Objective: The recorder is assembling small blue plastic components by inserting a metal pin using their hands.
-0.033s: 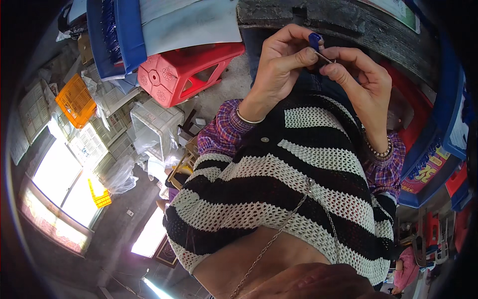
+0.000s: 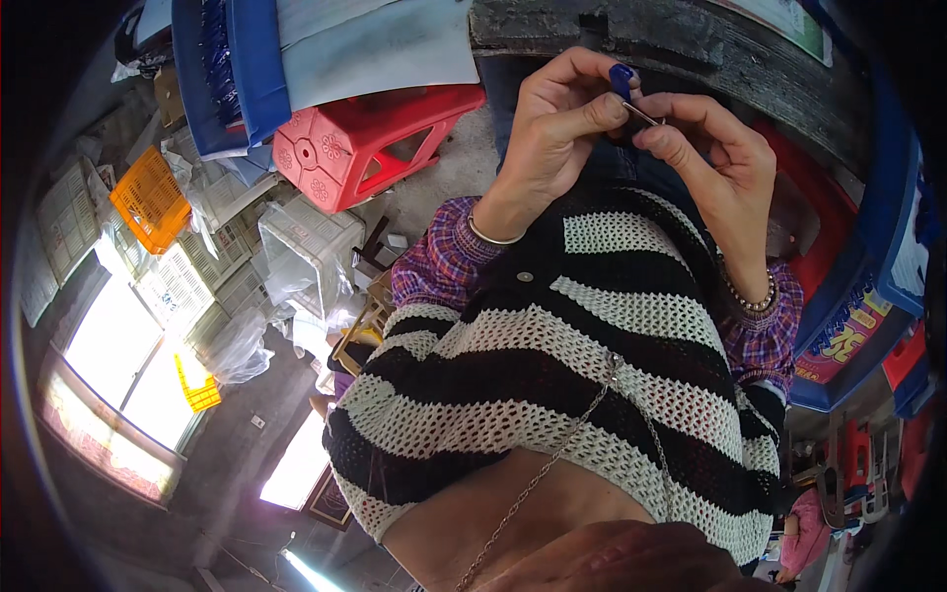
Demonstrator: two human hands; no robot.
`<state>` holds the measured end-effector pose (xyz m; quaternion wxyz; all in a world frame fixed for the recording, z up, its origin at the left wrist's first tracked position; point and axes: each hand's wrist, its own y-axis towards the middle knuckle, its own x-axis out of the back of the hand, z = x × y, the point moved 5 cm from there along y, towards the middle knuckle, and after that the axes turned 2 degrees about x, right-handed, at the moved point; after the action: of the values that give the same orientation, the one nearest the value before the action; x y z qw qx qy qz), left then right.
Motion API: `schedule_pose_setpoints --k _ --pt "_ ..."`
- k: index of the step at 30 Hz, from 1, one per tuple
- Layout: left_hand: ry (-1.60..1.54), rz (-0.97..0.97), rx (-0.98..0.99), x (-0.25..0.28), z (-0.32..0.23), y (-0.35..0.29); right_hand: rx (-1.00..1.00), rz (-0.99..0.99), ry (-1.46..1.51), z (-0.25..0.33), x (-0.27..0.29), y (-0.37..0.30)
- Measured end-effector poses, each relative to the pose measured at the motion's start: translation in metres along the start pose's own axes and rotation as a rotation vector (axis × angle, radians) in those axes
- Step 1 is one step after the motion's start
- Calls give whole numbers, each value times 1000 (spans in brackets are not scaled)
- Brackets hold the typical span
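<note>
Close together near the bench edge, both my hands work on one small item. My left hand (image 2: 555,133) is closed, its thumb and fingertips pinching a small dark blue piece (image 2: 620,79). A thin metal pin (image 2: 643,113) slants from the left fingertips towards the right ones. My right hand (image 2: 718,153) is closed too, with thumb and forefinger pinched at the far end of the pin. The fingers partly cover where pin and blue piece meet, so I cannot tell how they are joined.
A dark worn bench (image 2: 681,49) lies just beyond my hands. To the left are a red plastic stool (image 2: 326,148), a blue tray (image 2: 261,69) and a pale board (image 2: 385,49). Blue bins (image 2: 829,326) stand at the right. Crates, including an orange one (image 2: 150,200), are stacked far left.
</note>
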<state>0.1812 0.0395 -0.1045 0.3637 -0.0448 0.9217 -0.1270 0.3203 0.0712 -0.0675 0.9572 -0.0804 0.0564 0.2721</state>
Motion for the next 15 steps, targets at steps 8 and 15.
schedule_pose_setpoints --k 8,15 --pt "-45 82 -5 0 -6 1 45 -71 11 0 1 1" --pt "-98 106 -20 -2 -2 2 48 -45 -50 4 -1 0"
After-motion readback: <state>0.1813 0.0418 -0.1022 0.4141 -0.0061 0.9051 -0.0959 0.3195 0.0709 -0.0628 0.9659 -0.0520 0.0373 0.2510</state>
